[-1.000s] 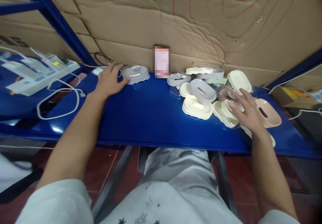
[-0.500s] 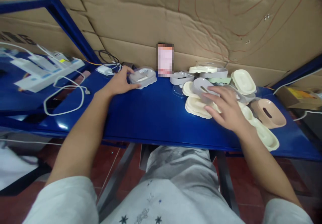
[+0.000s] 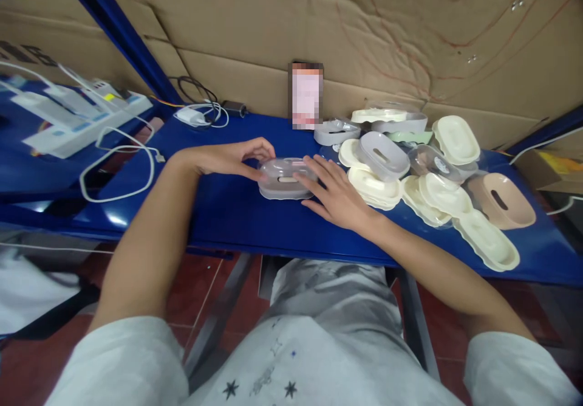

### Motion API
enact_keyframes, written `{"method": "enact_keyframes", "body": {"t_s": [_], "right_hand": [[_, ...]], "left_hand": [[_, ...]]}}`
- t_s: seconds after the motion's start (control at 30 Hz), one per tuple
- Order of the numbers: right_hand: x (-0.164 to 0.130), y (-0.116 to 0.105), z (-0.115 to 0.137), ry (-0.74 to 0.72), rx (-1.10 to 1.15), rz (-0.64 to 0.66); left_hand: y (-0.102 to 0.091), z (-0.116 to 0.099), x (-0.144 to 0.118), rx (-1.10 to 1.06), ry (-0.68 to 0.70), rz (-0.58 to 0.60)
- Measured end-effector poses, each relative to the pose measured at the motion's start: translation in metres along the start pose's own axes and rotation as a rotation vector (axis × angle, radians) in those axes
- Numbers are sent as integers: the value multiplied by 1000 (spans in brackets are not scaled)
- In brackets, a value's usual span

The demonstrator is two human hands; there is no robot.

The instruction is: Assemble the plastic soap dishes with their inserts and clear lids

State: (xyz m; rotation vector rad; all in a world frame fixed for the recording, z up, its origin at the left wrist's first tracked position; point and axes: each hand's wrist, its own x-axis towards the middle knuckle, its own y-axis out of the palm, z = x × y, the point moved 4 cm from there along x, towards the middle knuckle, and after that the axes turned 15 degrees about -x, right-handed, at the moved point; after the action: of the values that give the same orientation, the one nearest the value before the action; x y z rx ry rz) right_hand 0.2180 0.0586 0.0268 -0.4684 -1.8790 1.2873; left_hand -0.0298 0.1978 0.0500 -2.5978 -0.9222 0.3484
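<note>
A grey soap dish with a clear lid [image 3: 283, 188] rests on the blue table in front of me, between my hands. My left hand [image 3: 243, 158] grips its left end, thumb at the near side and curled fingers behind. My right hand [image 3: 337, 193] spans its right end, with the fingers over the lid and the thumb at the near side. Right of my right hand lie a loose grey slotted dish [image 3: 385, 154], stacked cream oval trays [image 3: 376, 188] and a peach slotted dish [image 3: 503, 202].
A phone with a blurred screen [image 3: 306, 97] leans against the cardboard wall [image 3: 237, 29]. At left are a white power strip [image 3: 91, 129], a white charger [image 3: 191, 115] and a looped cable [image 3: 152, 181]. More dishes [image 3: 337, 132] are piled at the back right. Blue frame posts stand at both sides.
My left hand has brought the lidded soap dish right and nearer to me. My right hand has left the pile and moved left onto the dish's right end.
</note>
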Motion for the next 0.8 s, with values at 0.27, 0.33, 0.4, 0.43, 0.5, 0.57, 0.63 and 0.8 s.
{"method": "enact_keyframes", "body": {"t_s": [0.27, 0.33, 0.4, 0.43, 0.5, 0.57, 0.63, 0.8], "right_hand": [[2, 6, 9, -139, 73, 54], [2, 5, 9, -153, 85, 66], [2, 2, 10, -151, 88, 77], [3, 0, 10, -147, 83, 78], [3, -3, 11, -140, 65, 71], [3, -3, 12, -137, 44, 58], [3, -2, 11, -131, 34, 45], [4, -12, 1, -67, 56, -46]], "left_hand": [[-9, 15, 9, 83, 5, -264], [-8, 16, 10, 102, 6, -264], [-7, 16, 11, 125, 10, -272], [-7, 16, 11, 140, 12, -278], [-6, 16, 11, 174, 17, -281], [-4, 15, 13, 219, 30, -267], [-2, 16, 15, 275, 45, -251], [0, 20, 15, 335, 10, -281]]}}
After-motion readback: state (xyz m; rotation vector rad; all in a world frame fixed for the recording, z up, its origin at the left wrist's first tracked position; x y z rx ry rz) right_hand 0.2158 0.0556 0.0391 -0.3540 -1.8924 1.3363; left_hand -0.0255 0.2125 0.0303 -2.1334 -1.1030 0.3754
